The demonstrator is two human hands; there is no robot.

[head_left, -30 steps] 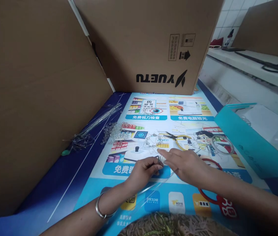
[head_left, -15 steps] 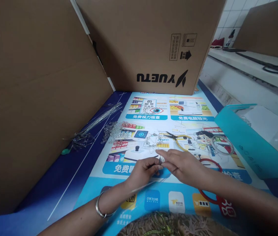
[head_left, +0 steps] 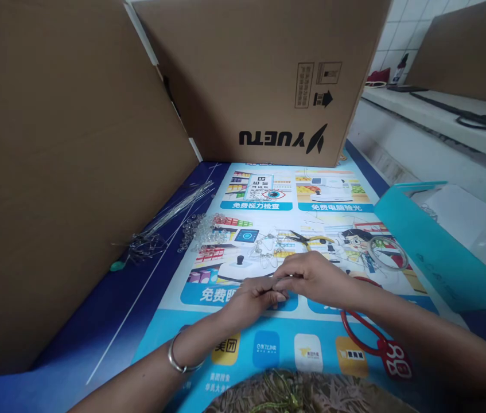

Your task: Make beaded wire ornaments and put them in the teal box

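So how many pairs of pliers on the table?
1: the yellow-handled pliers, lying just beyond the right hand, which hides part of them. Any others underneath would be hidden.

1. A single camera, worn on the head, looks forward and steeply down from the person's side of the table covering [head_left: 174,327].
2. It sits close: patterned clothing [head_left: 311,396] shows at 6 o'clock, the left forearm [head_left: 139,378] enters between 7 and 8, the right forearm [head_left: 432,338] at 4.
3. Both the left hand [head_left: 255,298] and right hand [head_left: 307,276] appear between 5 and 6, near centre.
4. Its line faces a printed carton [head_left: 264,74] at 12.
5. Wide coverage takes in a brown panel [head_left: 62,160] around 9 and a farther ledge [head_left: 423,109] at 2.
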